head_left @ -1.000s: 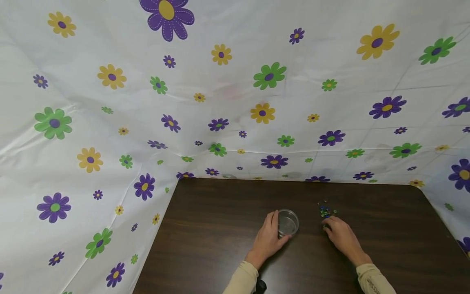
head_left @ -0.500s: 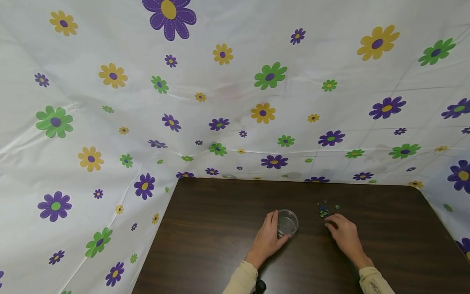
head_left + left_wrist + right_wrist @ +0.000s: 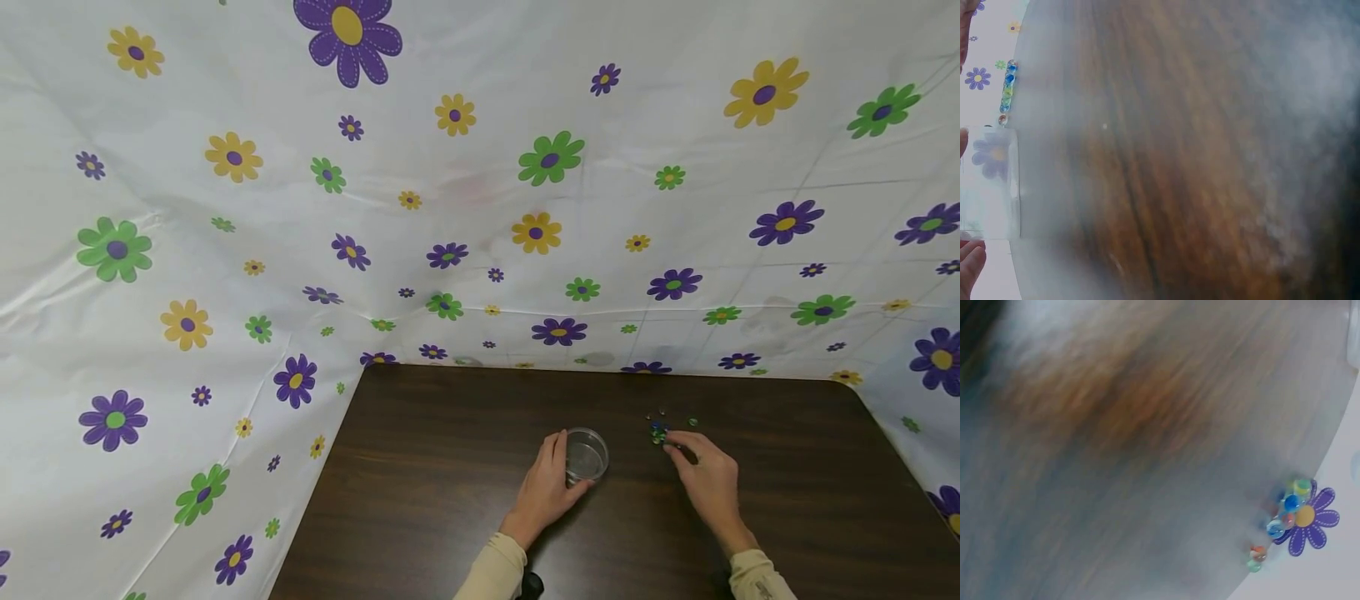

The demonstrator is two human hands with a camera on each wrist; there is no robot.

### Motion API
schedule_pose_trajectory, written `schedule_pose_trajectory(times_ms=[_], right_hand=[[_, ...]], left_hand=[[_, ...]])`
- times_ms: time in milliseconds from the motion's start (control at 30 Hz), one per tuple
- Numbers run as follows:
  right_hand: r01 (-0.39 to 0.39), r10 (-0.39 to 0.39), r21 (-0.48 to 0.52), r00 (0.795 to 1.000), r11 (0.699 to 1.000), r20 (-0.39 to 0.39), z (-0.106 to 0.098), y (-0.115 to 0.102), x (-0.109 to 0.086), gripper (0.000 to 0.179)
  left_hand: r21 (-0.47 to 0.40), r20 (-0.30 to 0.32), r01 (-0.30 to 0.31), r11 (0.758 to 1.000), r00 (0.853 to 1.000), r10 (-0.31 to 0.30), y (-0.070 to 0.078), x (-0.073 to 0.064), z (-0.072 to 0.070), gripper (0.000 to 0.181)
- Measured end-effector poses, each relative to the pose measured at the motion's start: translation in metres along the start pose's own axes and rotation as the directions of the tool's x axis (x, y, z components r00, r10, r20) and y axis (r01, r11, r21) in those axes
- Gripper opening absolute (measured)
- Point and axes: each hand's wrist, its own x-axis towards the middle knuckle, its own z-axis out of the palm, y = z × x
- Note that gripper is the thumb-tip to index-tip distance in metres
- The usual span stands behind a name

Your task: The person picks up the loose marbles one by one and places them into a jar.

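Observation:
My left hand (image 3: 547, 487) holds a clear round dish (image 3: 587, 429) from its left side, thumb along the near wall and fingers on the far left. In the left wrist view the dish (image 3: 991, 194) appears at the left edge with fingertips (image 3: 969, 269) on it. To its right lies a small cluster of glass marbles (image 3: 657, 435), blue, green and clear. The thumb and forefinger of my right hand (image 3: 708, 483) reach the cluster's right side; I cannot tell whether they pinch a marble. That hand is out of sight in the right wrist view, where marbles (image 3: 1291, 503) show at lower right.
One green marble (image 3: 693, 422) lies apart, right of the cluster, and two small clear ones lie behind it. The dark wooden table (image 3: 450, 467) ends at a white flowered sheet (image 3: 480, 183) behind and at the sides. A small black object (image 3: 532, 585) sits by the left sleeve.
My right hand has moved slightly away from me along the cluster's right side. The separate green marble has shifted farther back and right. The left hand and dish have stayed put.

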Motion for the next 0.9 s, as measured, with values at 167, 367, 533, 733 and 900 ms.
schedule_pose_trajectory(times_ms=[167, 367, 533, 733, 900], right_hand=[[0.019, -0.018, 0.032, 0.999, 0.999, -0.042, 0.005, -0.011, 0.002, 0.031], [0.060, -0.054, 0.087, 0.996, 0.994, -0.077, 0.015, -0.019, -0.001, 0.036], [0.053, -0.045, 0.126, 0.997, 0.991, -0.064, 0.026, -0.029, -0.006, 0.036], [-0.013, 0.015, 0.157, 1.000, 0.987, -0.009, 0.039, -0.041, -0.011, 0.031], [-0.034, 0.028, 0.147, 0.999, 0.989, 0.043, 0.051, -0.048, -0.016, 0.029]], left_hand=[[-0.020, 0.015, 0.015, 1.000, 1.000, -0.015, 0.000, -0.001, 0.002, 0.088], [-0.024, 0.015, 0.015, 1.000, 1.000, -0.014, 0.000, 0.000, 0.003, 0.088], [-0.030, -0.002, 0.015, 0.999, 1.000, -0.015, 0.000, 0.000, 0.004, 0.088], [-0.036, -0.021, 0.003, 0.999, 1.000, -0.004, 0.000, -0.001, 0.005, 0.089], [-0.034, -0.019, -0.004, 0.999, 1.000, 0.003, 0.000, -0.001, 0.003, 0.088]])
